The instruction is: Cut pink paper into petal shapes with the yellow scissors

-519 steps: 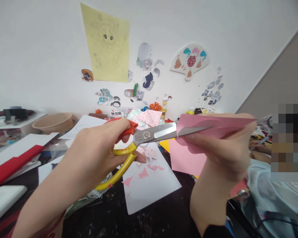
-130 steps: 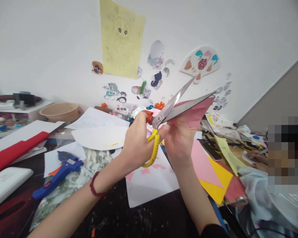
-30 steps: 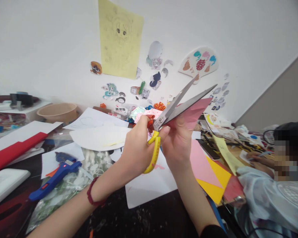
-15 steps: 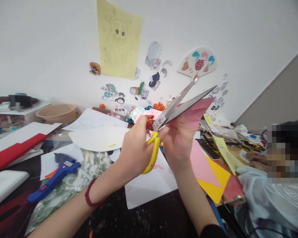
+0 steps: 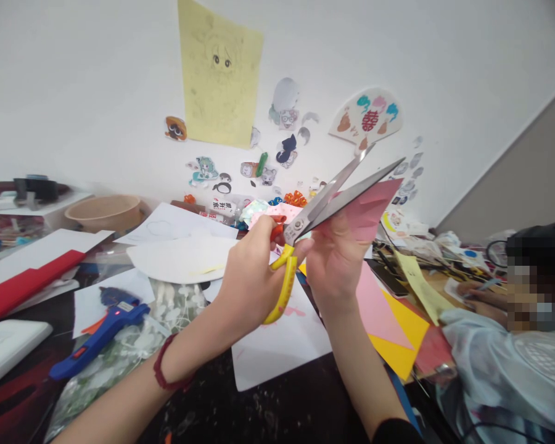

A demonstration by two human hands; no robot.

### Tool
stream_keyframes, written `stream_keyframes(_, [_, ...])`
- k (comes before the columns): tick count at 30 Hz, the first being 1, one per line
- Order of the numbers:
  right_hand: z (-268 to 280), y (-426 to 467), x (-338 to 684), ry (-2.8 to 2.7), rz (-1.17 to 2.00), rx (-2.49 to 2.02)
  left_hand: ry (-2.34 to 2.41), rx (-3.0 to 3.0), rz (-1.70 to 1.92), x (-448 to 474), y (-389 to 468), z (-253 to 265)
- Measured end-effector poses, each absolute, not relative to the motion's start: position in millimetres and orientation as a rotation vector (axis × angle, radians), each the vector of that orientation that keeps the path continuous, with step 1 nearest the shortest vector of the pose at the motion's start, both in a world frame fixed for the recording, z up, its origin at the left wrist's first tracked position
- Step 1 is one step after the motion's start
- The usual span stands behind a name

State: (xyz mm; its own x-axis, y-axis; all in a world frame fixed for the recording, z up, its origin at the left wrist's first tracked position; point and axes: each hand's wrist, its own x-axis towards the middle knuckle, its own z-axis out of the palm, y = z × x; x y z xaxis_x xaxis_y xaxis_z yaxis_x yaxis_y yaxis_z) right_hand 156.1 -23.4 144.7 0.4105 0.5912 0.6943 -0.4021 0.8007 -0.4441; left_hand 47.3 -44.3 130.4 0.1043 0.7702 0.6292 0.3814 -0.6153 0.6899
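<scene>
A: What's different on the table [image 5: 277,407] since half a second ago?

B: Little. The scissors [image 5: 321,203] stay spread toward two o'clock. Left hand [image 5: 252,280] fingers wrap the handles; right hand [image 5: 335,262] pinches the folded pink paper [image 5: 367,206] against the lower blade, uncut.

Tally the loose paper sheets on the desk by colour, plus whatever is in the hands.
White sheets: 4
Pink sheets: 1
Yellow sheets: 1
Folded pink paper in right hand: 1
Scissors in left hand: 1
Total: 8
</scene>
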Motion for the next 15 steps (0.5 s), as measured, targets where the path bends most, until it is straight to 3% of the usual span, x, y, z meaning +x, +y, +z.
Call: stream_keyframes(15, [145.7,-23.8,161.5,-1.015,0.493,-0.251,1.154,2.093,1.534,46.0,-46.2,133.3])
